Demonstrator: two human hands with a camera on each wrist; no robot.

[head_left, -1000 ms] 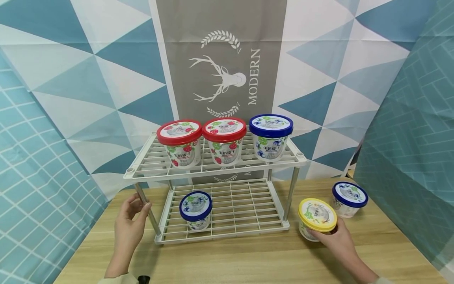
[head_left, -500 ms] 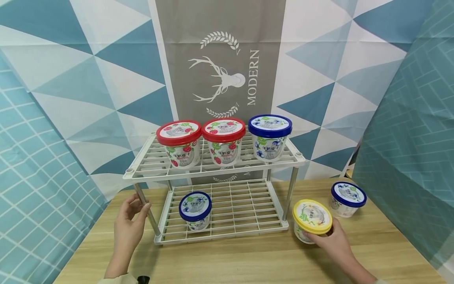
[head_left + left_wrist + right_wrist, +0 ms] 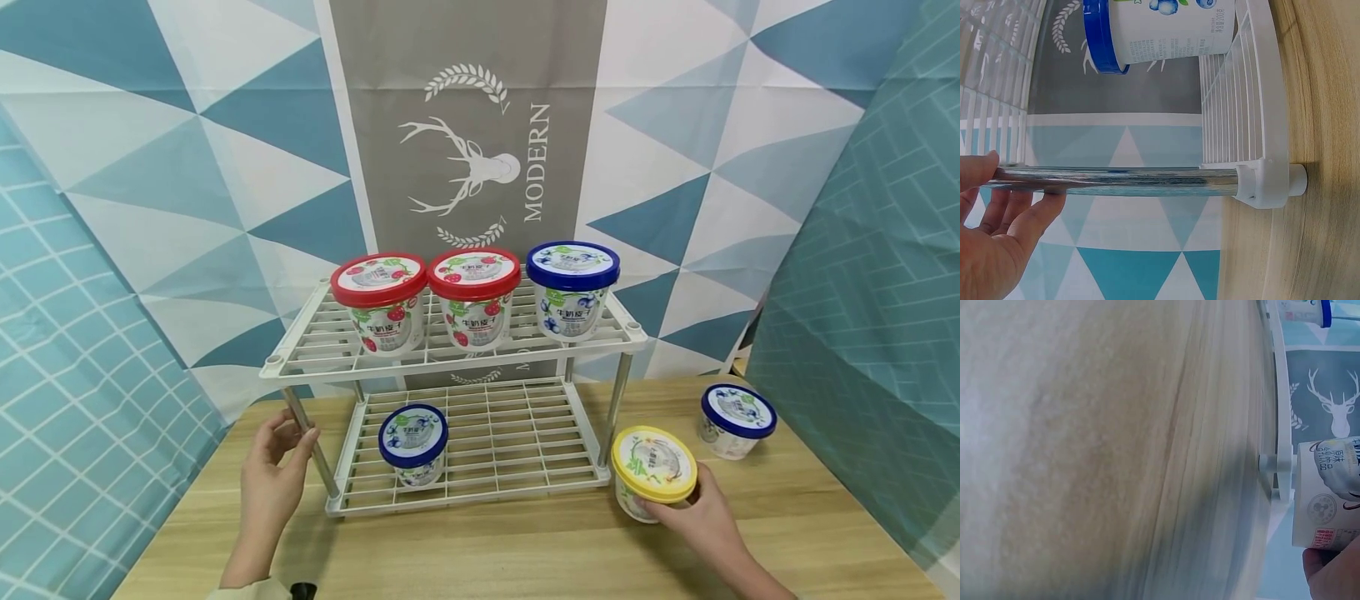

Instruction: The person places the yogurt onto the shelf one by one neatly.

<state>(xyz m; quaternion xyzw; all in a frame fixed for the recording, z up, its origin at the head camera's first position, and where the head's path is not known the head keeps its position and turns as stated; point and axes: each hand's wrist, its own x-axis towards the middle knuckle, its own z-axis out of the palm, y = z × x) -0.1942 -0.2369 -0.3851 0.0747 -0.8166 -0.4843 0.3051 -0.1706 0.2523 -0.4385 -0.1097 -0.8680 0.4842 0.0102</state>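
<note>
In the head view my right hand (image 3: 708, 521) grips a paper ice-cream tub with a yellow lid (image 3: 654, 465), just outside the front right corner of a white two-tier shelf rack (image 3: 442, 502). In the right wrist view the white tub (image 3: 1329, 494) appears slightly above the table; part of it lies out of frame. My left hand (image 3: 273, 479) pinches the rack's front left metal post (image 3: 1147, 180), thumb on one side and fingers on the other. A blue-lidded tub (image 3: 413, 446) stands on the lower tier, towards its left.
Two red-lidded tubs (image 3: 380, 304) (image 3: 474, 300) and a blue-lidded tub (image 3: 572, 292) stand on the upper tier. Another blue-lidded tub (image 3: 738, 421) stands on the wooden table (image 3: 480, 554) at the right. Patterned cloth (image 3: 675, 167) hangs behind the rack.
My right hand has carried the yellow-lidded tub left and slightly nearer to me, up to the rack's front right corner. The left hand stays on the post.
</note>
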